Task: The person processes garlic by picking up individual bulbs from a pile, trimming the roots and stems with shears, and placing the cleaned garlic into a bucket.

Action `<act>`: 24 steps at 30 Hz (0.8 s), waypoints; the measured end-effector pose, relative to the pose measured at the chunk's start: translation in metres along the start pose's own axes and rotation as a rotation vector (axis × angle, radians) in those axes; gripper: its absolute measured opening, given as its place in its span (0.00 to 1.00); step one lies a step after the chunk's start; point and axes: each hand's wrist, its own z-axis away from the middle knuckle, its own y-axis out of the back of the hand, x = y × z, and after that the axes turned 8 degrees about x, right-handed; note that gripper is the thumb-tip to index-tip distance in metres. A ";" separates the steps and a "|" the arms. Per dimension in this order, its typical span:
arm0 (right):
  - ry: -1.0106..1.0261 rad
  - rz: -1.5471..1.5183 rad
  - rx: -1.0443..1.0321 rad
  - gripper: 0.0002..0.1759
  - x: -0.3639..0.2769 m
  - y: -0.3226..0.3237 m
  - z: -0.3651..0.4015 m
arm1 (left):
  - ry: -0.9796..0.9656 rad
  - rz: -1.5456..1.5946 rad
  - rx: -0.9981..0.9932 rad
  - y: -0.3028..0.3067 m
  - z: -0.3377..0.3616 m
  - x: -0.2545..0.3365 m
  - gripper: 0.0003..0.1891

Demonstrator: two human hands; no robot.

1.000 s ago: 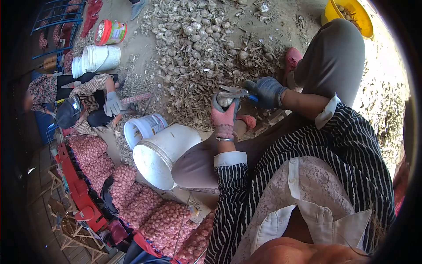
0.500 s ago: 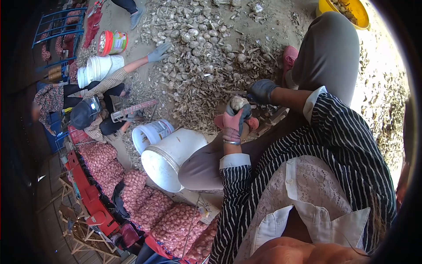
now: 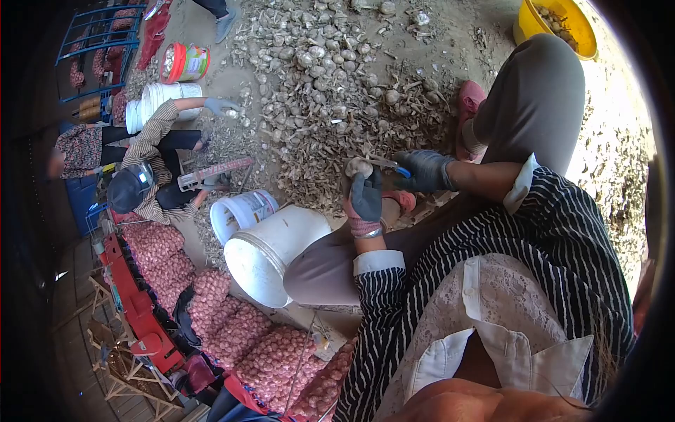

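Note:
My left hand (image 3: 365, 200), in a pink and grey glove, is closed around a pale garlic bulb (image 3: 358, 167) that shows above the fingers. My right hand (image 3: 424, 171), in a dark grey glove, grips a blue-handled cutting tool (image 3: 403, 171). The tool's metal blade points left and reaches the bulb's side. Whether it is a knife or shears I cannot make out. Just beyond both hands, a heap of garlic bulbs (image 3: 320, 67) with dry stalks and husks covers the ground.
A large white bucket (image 3: 278, 246) lies tipped beside my left knee, with a smaller white bucket (image 3: 242, 213) behind it. Filled garlic net bags (image 3: 246, 344) line the lower left. A co-worker (image 3: 140, 183) sits at the left. A yellow tub (image 3: 555, 28) stands at upper right.
The bulb in my left hand has turned and shifted left. My right hand has rotated, so the tool's blue handle now shows. The co-worker's gloved hand has drawn back from the heap.

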 end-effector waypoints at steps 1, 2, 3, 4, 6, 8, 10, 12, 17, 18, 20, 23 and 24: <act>-0.005 0.002 0.003 0.21 0.003 0.000 -0.003 | 0.005 0.001 -0.004 -0.004 0.001 -0.002 0.18; -0.047 0.021 -0.044 0.19 0.001 0.004 -0.003 | -0.017 -0.117 -0.006 -0.008 0.004 -0.003 0.19; -0.089 0.039 -0.092 0.18 0.000 0.007 -0.002 | -0.040 -0.237 -0.009 -0.012 0.006 -0.003 0.19; -0.093 0.040 -0.090 0.18 0.004 0.009 -0.003 | -0.086 -0.299 -0.024 -0.011 0.006 -0.006 0.19; -0.056 0.118 -0.168 0.17 0.010 0.010 -0.006 | -0.084 -0.292 0.002 -0.005 0.008 -0.004 0.20; -0.116 0.111 -0.142 0.17 0.010 0.006 -0.012 | -0.101 -0.282 0.036 0.000 0.010 0.004 0.20; -0.158 0.100 -0.123 0.17 0.013 -0.006 -0.020 | -0.162 -0.068 0.033 0.009 0.013 0.021 0.22; -0.299 -0.205 -0.002 0.18 0.023 -0.020 -0.028 | -0.316 0.255 0.128 0.034 0.015 0.047 0.22; -0.440 -1.062 -0.027 0.22 0.007 0.019 -0.030 | -0.666 0.912 0.150 0.050 0.063 0.139 0.27; -0.447 -1.455 -0.047 0.23 0.004 0.024 -0.031 | -0.616 0.923 0.342 0.058 0.056 0.136 0.26; -0.552 -1.570 -0.170 0.23 0.003 0.024 -0.033 | -0.403 0.779 0.552 0.068 0.032 0.124 0.23; -0.741 -1.593 -0.350 0.24 0.003 0.023 -0.022 | -0.015 0.351 0.456 0.059 -0.006 0.080 0.17; -0.685 -1.504 -0.276 0.25 0.007 0.016 -0.020 | 0.044 0.236 0.432 0.053 -0.021 0.066 0.14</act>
